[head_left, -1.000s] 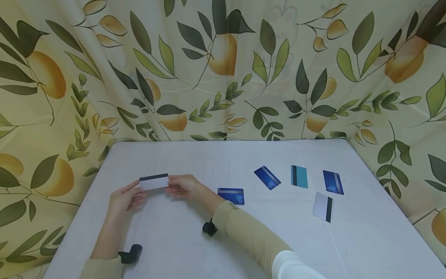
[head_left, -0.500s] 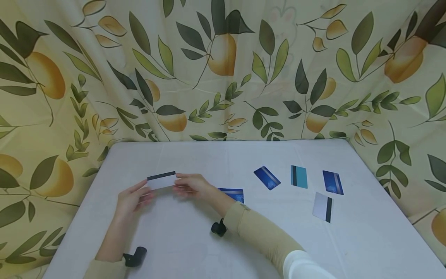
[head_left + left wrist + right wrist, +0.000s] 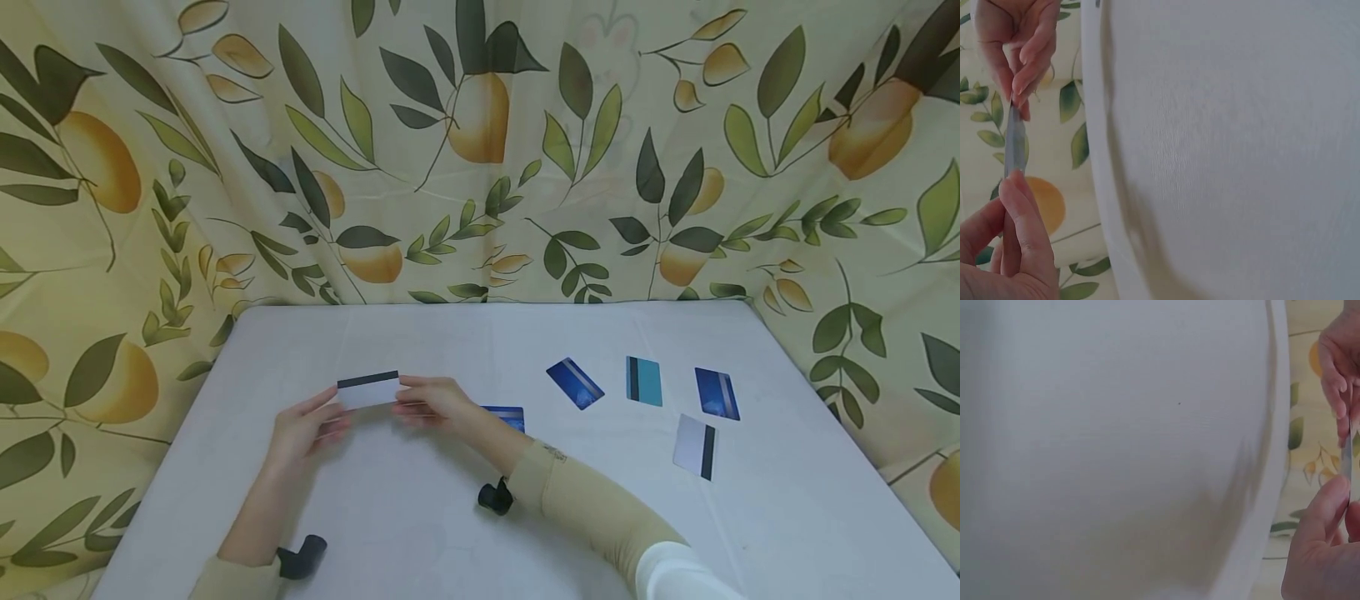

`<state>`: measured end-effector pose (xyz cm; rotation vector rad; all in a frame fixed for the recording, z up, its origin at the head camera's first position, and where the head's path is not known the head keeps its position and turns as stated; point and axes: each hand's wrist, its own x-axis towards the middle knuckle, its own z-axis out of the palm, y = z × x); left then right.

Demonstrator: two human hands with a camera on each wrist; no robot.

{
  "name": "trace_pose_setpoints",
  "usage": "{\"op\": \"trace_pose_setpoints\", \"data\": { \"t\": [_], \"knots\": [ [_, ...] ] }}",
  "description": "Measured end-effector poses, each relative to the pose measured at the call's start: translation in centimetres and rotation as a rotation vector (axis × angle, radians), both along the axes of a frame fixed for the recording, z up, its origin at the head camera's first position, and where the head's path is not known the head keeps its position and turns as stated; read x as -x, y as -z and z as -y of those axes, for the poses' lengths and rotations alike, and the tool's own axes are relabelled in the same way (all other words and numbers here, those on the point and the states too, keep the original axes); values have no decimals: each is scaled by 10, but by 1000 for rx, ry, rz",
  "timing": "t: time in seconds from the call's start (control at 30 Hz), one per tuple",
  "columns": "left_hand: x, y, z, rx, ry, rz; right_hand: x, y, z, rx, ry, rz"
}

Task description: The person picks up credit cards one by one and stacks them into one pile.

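Observation:
Between the two hands, a white card with a black stripe (image 3: 368, 392) is held up above the table, its striped edge uppermost. My left hand (image 3: 302, 427) pinches its left end, and my right hand (image 3: 435, 402) pinches its right end. Both wrist views show the card (image 3: 1015, 147) nearly edge-on, with thumb and fingertips at each end. Behind my right wrist lies a blue card (image 3: 510, 416), partly hidden by the forearm.
Farther right on the white table (image 3: 420, 533) lie a tilted blue card (image 3: 575, 383), a teal card with a dark stripe (image 3: 645, 381), another blue card (image 3: 717, 393) and a pale card with a black stripe (image 3: 694, 447). A fruit-patterned curtain (image 3: 480, 192) hangs behind.
Both hands have moved to the right together, carrying the white card. My right forearm now covers more of the nearest blue card. The other cards lie where they were.

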<state>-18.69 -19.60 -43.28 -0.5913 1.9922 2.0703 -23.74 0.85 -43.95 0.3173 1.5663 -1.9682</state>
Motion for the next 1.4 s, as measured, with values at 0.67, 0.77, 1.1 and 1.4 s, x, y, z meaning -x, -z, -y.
{"op": "trace_pose_setpoints", "data": {
  "t": [0.67, 0.77, 1.1, 1.4],
  "knots": [
    [4, 5, -45, -39, 57, -29, -12, 2, -47, -57, 70, -4],
    [5, 8, -52, -43, 61, -33, -14, 2, -55, -63, 82, 0],
    [8, 18, -78, -60, 52, -39, -22, 4, -78, -100, 111, -25],
    [8, 24, -95, -86, 33, -44, -27, 10, -94, -124, 114, -44]
  ]
}}
